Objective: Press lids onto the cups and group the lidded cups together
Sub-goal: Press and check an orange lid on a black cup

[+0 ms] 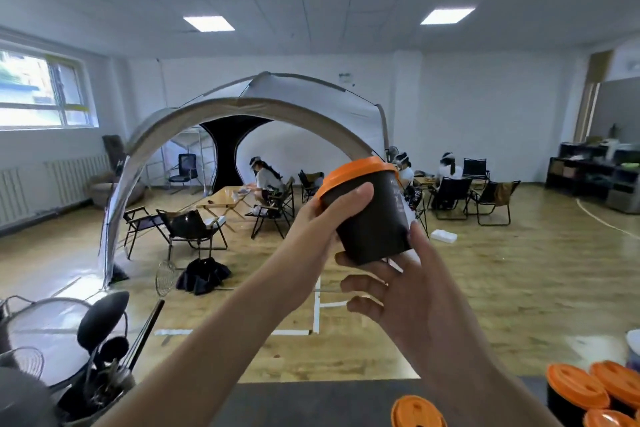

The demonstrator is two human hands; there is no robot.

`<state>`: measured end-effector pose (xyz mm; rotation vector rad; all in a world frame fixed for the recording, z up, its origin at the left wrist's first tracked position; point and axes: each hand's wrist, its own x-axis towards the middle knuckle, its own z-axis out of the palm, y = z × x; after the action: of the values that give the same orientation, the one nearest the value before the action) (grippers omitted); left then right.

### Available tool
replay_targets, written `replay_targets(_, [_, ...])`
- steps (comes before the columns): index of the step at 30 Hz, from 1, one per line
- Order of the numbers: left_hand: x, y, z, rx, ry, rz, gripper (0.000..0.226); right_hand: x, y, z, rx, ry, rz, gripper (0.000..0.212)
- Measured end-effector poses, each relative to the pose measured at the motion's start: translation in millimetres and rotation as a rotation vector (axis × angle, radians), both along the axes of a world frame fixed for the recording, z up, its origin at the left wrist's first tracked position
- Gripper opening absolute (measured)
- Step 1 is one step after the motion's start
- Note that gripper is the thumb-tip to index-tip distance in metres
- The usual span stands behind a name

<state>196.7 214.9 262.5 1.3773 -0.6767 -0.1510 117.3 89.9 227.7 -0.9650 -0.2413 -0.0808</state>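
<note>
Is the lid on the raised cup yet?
On: the orange lid covers the rim of the dark cup; fully snapped down, cannot tell.

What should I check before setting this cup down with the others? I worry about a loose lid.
1. The orange lid on the cup: near edge looks seated; ok.
2. The lid's far edge: hidden; cannot tell.
3. The left hand grips the cup below the rim: ok.
4. The right hand holds the cup's base: ok.
5. The lidded cups in view, lower right: ok.
6. Free space beside them: cut off; cannot tell.
</note>
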Motion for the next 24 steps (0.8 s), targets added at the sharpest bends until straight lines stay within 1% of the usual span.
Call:
replay_targets(1, [0.6, -2.5, 4.0, 0.010, -0.009, 0.023, 0.075, 0.8, -0.7, 1.9, -0.021, -0.030, -0.006, 0.082])
replay_targets(3, [2.2, -6.0, 10.4, 0.024, -0.021, 0.039, 0.075, 1.5, -0.1, 6.4, -0.059, -0.055, -0.045, 0.085])
replay_targets(6, [1.2, -9.0, 18.0, -0.003, -0.002, -0.018, 0.065, -1.0, 1.5, 16.1, -0.029, -0.030, -0.074, 0.071])
replay_targets(10, [-1.8, -13.1, 24.2, -0.021, 0.032, -0.044, 0.065, -4.3, -1.7, 22.0, 0.042, 0.000, -0.002, 0.072])
replay_targets(13, [-1.4, -18.5, 22.4, 0.030, -0.015, 0.018, 0.063, -4.7, -2.9, 19.8, -0.006, -0.032, -0.045, 0.066])
replay_targets(15, [-3.4, -20.3, 21.1, 0.035, -0.016, -0.011, 0.056, -4.4, -1.4, 20.3, -0.019, -0.036, -0.076, 0.061])
replay_targets(18, [-5.0, -19.9, 22.4, 0.024, -0.001, -0.058, 0.040, -4.2, -1.4, 20.9, 0.021, -0.001, -0.023, 0.070])
replay_targets(19, [-6.5, -19.4, 23.2, 0.018, 0.002, -0.053, 0.041, -4.5, -2.0, 20.8, 0.032, 0.006, 0.001, 0.073])
replay_targets(21, [-6.2, -19.3, 21.6, 0.022, -0.023, -0.009, 0.054, -4.0, -3.5, 18.4, 0.010, -0.012, -0.008, 0.076])
replay_targets(23, [-5.4, -19.7, 19.4, 0.025, -0.057, 0.023, 0.063, -2.1, -3.9, 16.2, -0.033, -0.035, -0.092, 0.065])
replay_targets(24, [-5.4, -19.4, 18.9, 0.021, -0.065, 0.025, 0.062, -1.1, -3.4, 15.8, -0.052, -0.047, -0.130, 0.060])
